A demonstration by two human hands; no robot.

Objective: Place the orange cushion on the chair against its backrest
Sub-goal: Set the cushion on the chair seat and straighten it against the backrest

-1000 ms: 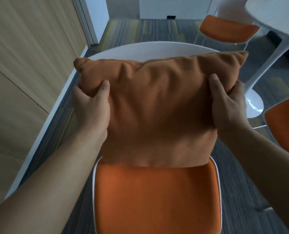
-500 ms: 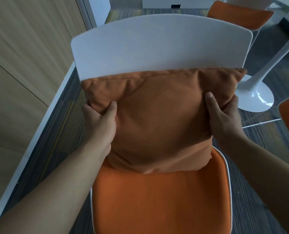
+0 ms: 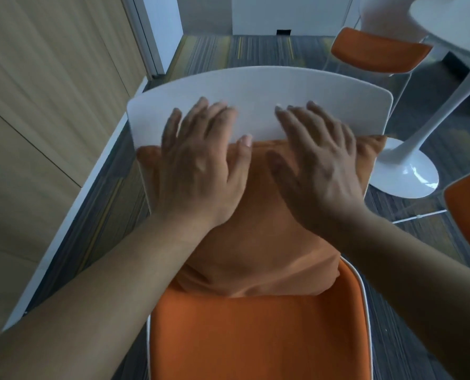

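Observation:
The orange cushion (image 3: 258,242) stands on the chair's orange seat (image 3: 258,338) and leans against the white backrest (image 3: 255,91). My left hand (image 3: 201,165) lies over the cushion's upper left part, fingers spread and flat, fingertips over the backrest. My right hand (image 3: 316,171) is spread the same way over the cushion's upper right part. Neither hand grips anything. Both hands are motion-blurred. I cannot tell whether the palms press on the fabric or hover just above it. The hands hide most of the cushion's top edge.
A wood-panelled wall (image 3: 36,133) runs along the left. A white pedestal table (image 3: 409,171) stands to the right, behind the chair. Another orange chair seat (image 3: 376,50) is at the back right, and a third orange chair (image 3: 469,212) at the right edge. Striped carpet covers the floor.
The cushion went down from mid-air onto the seat, against the backrest. Both hands let go of its sides and now lie spread over its top.

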